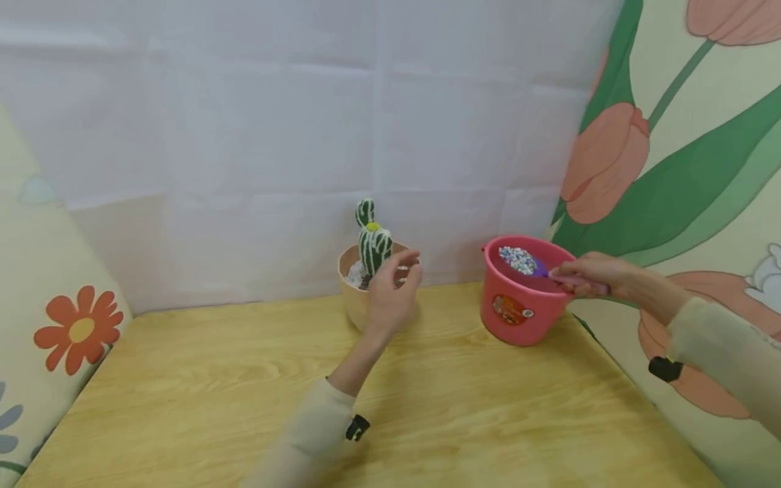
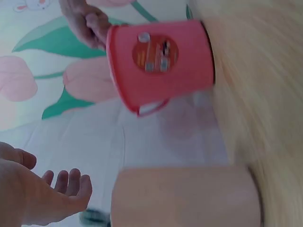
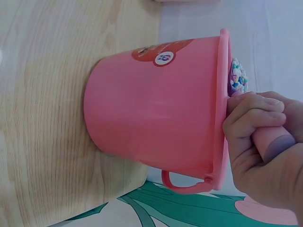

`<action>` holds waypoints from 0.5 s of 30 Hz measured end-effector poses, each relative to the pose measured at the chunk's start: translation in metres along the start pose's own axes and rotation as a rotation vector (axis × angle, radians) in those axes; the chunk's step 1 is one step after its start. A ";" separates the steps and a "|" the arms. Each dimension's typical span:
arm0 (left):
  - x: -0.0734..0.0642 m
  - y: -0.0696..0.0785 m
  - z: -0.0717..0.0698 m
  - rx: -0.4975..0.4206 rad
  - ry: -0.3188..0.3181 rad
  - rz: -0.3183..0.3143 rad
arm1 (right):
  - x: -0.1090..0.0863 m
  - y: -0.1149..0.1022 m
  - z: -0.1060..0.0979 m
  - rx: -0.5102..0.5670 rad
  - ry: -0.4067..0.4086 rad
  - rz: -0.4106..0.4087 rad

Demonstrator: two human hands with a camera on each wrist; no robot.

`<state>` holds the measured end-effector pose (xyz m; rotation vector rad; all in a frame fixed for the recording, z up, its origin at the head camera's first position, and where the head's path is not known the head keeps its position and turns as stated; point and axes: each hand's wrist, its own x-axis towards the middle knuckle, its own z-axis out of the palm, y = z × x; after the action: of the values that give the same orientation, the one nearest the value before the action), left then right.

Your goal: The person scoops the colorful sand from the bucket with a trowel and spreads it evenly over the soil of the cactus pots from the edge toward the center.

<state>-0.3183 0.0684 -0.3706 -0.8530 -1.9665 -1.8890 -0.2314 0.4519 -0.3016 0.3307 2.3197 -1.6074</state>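
My right hand point(image 1: 590, 270) grips the pink handle of a small trowel point(image 1: 540, 269) with a purple blade, level with the rim of a pink bucket point(image 1: 546, 312). Small multicoloured pebbles point(image 1: 517, 260) are heaped on the blade; the right wrist view shows the handle point(image 3: 269, 140) inside curled fingers. My left hand point(image 1: 392, 298) is raised at the near side of a beige pot point(image 1: 352, 302), its fingers loosely bent and holding nothing. In the pot stands a green cactus point(image 1: 374, 251) with white stripes and a yellow flower, among white stones point(image 1: 356, 273).
Pot and bucket stand side by side near the back edge of a wooden table point(image 1: 244, 379). A white cloth point(image 1: 256, 149) hangs behind them. Flower-printed panels point(image 1: 702, 190) flank the table. The bucket's carry handle point(image 3: 187, 187) hangs at its side.
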 end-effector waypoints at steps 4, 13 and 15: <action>0.003 -0.004 -0.041 0.188 0.058 0.063 | -0.001 -0.002 0.003 -0.009 0.002 -0.008; 0.010 -0.029 -0.098 0.413 0.185 -0.086 | 0.000 -0.013 0.010 -0.092 0.013 -0.035; 0.012 -0.039 -0.102 0.387 0.179 -0.122 | 0.002 -0.017 0.012 -0.093 0.016 -0.033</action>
<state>-0.3702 -0.0276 -0.3846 -0.4492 -2.2049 -1.5039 -0.2376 0.4347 -0.2910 0.2868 2.4147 -1.5106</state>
